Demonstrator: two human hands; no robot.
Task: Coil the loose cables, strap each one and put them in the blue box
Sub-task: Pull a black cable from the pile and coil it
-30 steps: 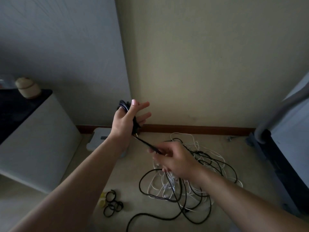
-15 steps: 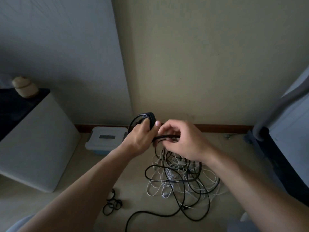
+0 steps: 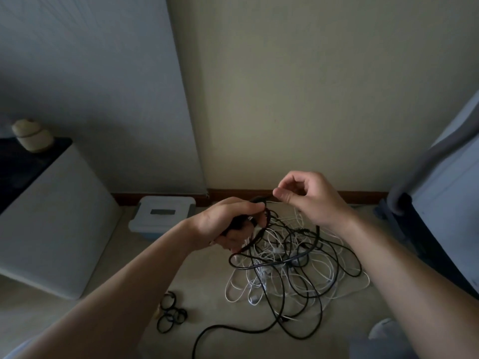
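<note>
Just right of the blue box (image 3: 166, 216), my left hand (image 3: 230, 224) grips the coiled black cable (image 3: 260, 199) while my right hand (image 3: 311, 200), pinching its next stretch, has risen, so I reckon another loop is due.

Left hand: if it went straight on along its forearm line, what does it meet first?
Probably the right hand. The left hand, gripping the coiled black cable, points up and right, and the right hand pinches that same cable just ahead. With only one view, depth is uncertain.
</note>
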